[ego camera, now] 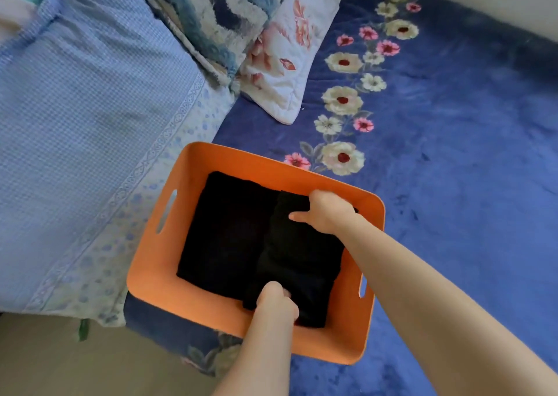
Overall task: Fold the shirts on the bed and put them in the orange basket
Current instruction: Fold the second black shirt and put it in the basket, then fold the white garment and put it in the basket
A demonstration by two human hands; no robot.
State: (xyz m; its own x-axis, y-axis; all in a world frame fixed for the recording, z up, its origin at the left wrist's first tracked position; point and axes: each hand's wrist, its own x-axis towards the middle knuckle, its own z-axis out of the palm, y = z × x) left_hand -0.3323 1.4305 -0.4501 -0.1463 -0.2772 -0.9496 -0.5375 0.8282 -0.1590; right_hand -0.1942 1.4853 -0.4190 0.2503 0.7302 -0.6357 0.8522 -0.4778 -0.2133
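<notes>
The orange basket [157, 278] sits on the bed near its front edge. Inside it lie two folded black shirts: one [229, 232] flat on the left, another [302, 256] on the right, overlapping it. My left hand [276, 303] grips the near end of the right shirt inside the basket. My right hand [324, 211] holds its far end, fingers curled over the cloth and thumb pointing left. Both hands are down inside the basket walls.
The bed is covered by a dark blue blanket [453, 154] with a flower band. A light blue checked cover [90, 109] lies to the left. Two pillows [280, 51] are stacked at the back. Beige floor [75, 365] shows at lower left.
</notes>
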